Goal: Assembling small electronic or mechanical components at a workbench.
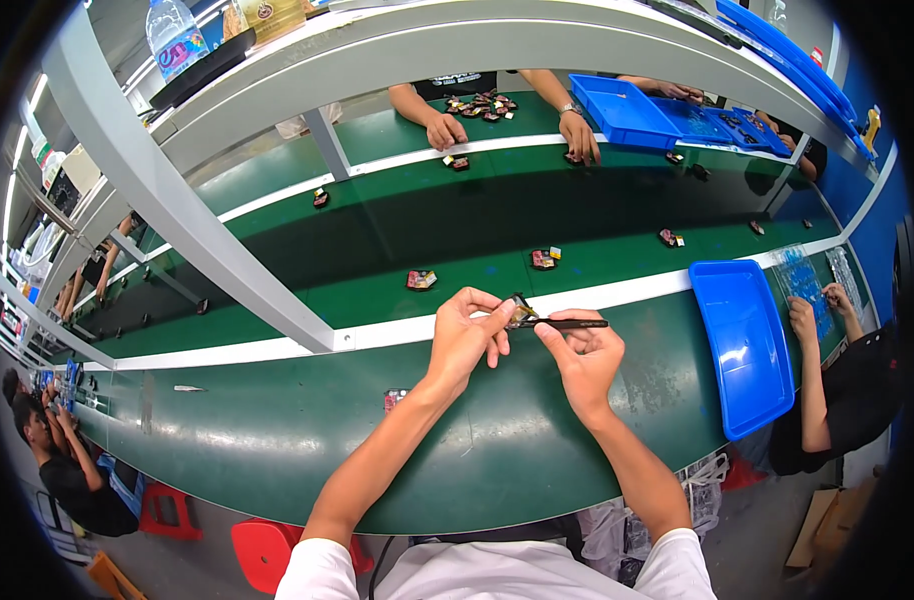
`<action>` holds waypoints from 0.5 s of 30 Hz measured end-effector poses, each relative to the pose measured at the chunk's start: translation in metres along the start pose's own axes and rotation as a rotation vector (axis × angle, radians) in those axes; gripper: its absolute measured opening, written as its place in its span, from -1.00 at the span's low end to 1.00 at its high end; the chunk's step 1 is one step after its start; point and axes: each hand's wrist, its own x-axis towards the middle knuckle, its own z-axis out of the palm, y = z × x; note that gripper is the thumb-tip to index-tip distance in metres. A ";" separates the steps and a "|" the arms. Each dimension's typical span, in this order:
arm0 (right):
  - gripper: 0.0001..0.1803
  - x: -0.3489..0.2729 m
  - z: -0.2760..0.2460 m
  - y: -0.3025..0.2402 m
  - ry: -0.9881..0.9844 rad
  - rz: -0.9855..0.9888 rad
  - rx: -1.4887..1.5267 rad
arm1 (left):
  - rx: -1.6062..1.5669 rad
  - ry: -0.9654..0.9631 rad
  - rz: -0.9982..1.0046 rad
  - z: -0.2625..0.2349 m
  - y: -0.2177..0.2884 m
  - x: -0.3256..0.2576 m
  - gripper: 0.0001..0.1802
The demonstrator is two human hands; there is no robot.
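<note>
Over the near green bench, my left hand point(465, 338) is closed, pinching a small dark part point(520, 309) with a yellowish strip between thumb and fingers. My right hand point(587, 365) grips slim black tweezers point(579, 323), their tip against that part. The finer detail where tip and part meet is too small to make out. Partly hidden by my left forearm, a small red and black assembly point(395, 399) lies on the bench. Two similar assemblies, a left one point(421, 280) and a right one point(545, 259), sit on the dark green conveyor belt beyond my hands.
A blue tray point(742, 350) stands on the right, beside a person's hands point(817, 310). A white rail point(617, 294) separates bench and belt. Across the belt, another person's hands point(512, 135) are near a pile of assemblies point(482, 104). A grey post point(197, 200) slants up at left.
</note>
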 end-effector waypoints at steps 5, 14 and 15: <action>-0.80 0.004 0.000 0.001 -0.007 0.120 0.147 | 0.006 -0.033 0.006 0.002 -0.001 -0.001 -0.75; -0.81 0.014 -0.011 -0.012 -0.107 0.293 0.105 | 0.112 -0.141 -0.048 -0.004 0.010 0.000 -0.73; -0.81 0.014 -0.011 -0.013 -0.105 0.294 0.105 | 0.112 -0.142 -0.050 -0.005 0.012 0.000 -0.73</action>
